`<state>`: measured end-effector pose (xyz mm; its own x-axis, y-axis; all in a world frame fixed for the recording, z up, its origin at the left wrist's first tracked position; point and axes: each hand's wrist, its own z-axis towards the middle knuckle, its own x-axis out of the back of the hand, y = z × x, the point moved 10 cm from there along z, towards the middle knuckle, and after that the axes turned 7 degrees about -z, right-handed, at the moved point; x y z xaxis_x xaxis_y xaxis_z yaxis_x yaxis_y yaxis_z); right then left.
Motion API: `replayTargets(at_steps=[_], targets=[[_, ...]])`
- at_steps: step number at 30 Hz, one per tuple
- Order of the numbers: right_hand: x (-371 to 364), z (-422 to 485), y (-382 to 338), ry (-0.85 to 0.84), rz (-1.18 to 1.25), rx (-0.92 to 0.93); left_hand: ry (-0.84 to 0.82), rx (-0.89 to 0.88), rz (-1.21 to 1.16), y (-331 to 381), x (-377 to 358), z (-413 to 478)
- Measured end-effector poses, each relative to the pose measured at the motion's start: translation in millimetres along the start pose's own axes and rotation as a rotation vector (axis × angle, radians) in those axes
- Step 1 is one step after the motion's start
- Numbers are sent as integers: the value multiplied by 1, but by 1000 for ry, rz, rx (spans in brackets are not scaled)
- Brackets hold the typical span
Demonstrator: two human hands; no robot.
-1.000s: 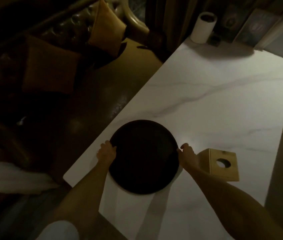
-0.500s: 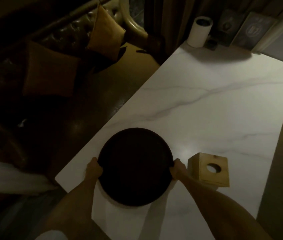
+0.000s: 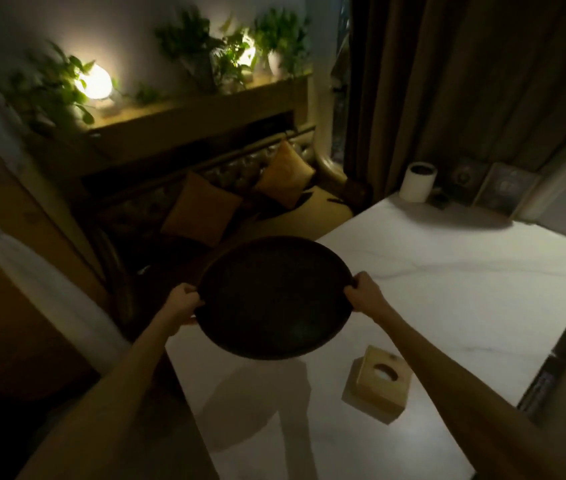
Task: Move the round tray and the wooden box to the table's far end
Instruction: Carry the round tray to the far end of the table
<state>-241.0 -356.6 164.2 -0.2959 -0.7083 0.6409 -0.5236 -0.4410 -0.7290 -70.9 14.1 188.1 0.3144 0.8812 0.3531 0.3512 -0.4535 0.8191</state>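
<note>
The round tray (image 3: 274,297) is a very dark brown, close to black, with a faint speckle across its face. Below it, the tabletop (image 3: 465,289) is white with thin grey veins like marble. The wooden box (image 3: 376,384) on that tabletop is pale tan, its oval opening showing white inside. Beyond the tabletop's far end stand a white cylinder (image 3: 417,182) and brown curtains (image 3: 465,81); two cushions (image 3: 285,178) are mustard orange.

White marble-look table (image 3: 447,289) with faint grey veins, long and rectangular, dimly lit. Near end: wooden box (image 3: 376,384) with an oval hole in its top, resting flat on the surface. Far end: white cylindrical container (image 3: 417,182) upright, two framed pictures (image 3: 503,190) just beside it.
</note>
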Motion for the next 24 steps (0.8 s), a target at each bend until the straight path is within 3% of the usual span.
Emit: replayTargets(at_steps=[4, 11, 14, 24], targets=[[72, -44, -24, 160, 6, 87, -33, -130, -85, 47, -5, -56], [142, -105, -6, 331, -75, 50, -74, -286, -172, 78, -32, -118], [154, -103, 11, 329, -104, 44, -58, -338, -145, 78, -51, -126], [189, 5, 108, 200, -180, 150, 195, -234, 22, 79, -162, -117]])
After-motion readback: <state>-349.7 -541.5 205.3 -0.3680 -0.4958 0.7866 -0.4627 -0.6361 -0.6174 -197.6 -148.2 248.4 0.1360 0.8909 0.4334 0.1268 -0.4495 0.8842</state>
